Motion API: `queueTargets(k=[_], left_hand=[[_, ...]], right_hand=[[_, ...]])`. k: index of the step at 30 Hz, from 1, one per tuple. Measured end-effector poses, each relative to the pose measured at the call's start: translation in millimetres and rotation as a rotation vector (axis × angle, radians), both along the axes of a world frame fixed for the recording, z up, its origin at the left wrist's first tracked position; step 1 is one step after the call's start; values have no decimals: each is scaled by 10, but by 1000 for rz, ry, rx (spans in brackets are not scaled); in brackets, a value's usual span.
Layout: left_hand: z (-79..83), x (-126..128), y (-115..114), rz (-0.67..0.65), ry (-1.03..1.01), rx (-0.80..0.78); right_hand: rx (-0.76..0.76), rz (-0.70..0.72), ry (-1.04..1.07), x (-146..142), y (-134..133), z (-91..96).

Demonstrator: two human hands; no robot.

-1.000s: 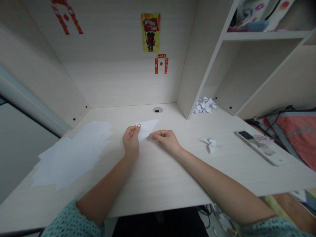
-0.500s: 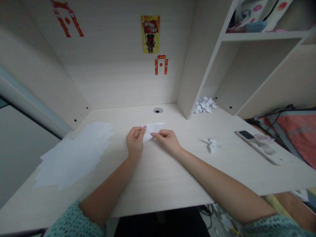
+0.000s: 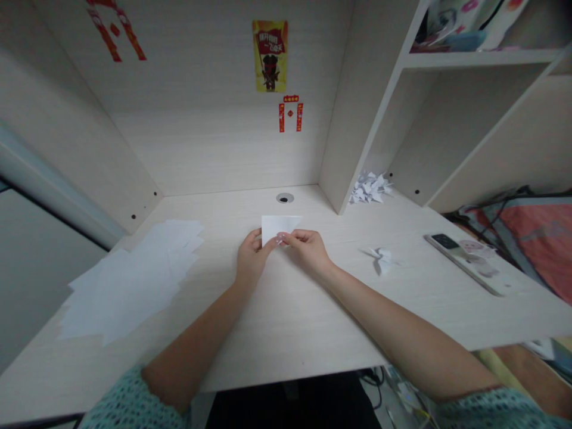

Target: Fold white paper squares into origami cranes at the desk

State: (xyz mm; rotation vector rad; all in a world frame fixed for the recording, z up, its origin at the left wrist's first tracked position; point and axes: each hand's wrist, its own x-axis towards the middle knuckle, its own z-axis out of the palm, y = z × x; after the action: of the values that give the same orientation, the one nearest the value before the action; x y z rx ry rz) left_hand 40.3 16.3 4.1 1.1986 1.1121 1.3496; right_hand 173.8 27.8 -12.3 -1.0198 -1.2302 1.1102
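White paper sits between 2 hands, its near edge pinched by the thumbs and fingers of the left hand and right hand. It looks partly folded. Right of the right hand lies 1 shaped piece, seemingly done; flat sheets left of the left hand look unworked.

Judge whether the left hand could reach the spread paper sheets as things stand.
Probably yes: though the left hand holds the small paper, only desk surface lies between that hand and the paper sheets.
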Motion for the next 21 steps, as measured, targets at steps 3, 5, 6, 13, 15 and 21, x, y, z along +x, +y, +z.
queueTargets(k=[3, 5, 6, 13, 15, 21], left_hand=[[-28, -26, 11, -60, 47, -41], [-40, -46, 27, -111, 31, -99], [-43, -54, 34, -127, 15, -125], [-40, -60, 53, -148, -5, -165], [-44, -63, 58, -148, -6, -169], [-62, -66, 74, -141, 25, -186]], right_hand=[[-21, -18, 36, 7, -2, 27], [-36, -21, 46, 23, 2, 47], [-40, -21, 55, 34, 7, 55], [-44, -52, 137, 82, 48, 73], [-50, -48, 143, 83, 59, 61], [-64, -113, 207, 156, 140, 36]])
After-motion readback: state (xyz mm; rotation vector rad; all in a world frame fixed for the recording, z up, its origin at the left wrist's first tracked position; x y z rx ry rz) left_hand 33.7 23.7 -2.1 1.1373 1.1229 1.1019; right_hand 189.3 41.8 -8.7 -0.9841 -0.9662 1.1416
